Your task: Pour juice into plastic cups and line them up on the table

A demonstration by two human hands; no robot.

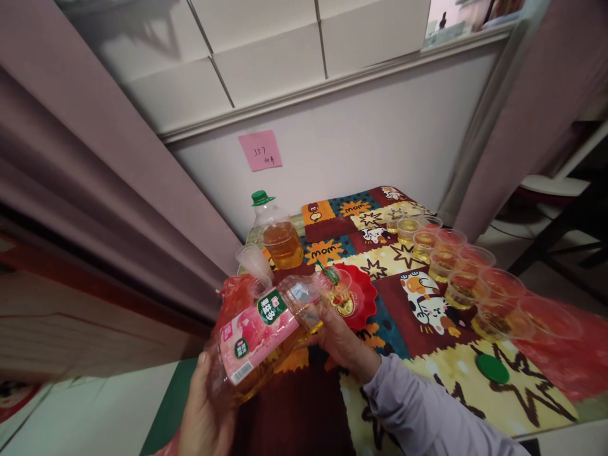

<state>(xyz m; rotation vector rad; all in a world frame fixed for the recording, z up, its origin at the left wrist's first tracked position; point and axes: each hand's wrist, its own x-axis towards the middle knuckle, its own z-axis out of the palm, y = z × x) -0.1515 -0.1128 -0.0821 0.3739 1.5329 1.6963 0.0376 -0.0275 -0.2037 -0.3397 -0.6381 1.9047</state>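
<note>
My left hand (202, 411) grips the base of a clear bottle with a pink label (259, 332), which lies tilted with its neck toward the right. My right hand (342, 339) wraps round the bottle's neck end. The bottle's mouth is over a small clear cup (341, 283) that stands on a red plate (363, 297). Amber liquid shows in the bottle. A green cap (493, 368) lies loose on the patterned tablecloth (441, 373) to the right.
A second bottle with a green cap (278, 234) stands at the back left. Several clear cups with amber liquid (456, 275) line the right side. A stack of empty cups (254, 263) lies near a red bag (235, 294). A pink note (260, 151) is on the wall.
</note>
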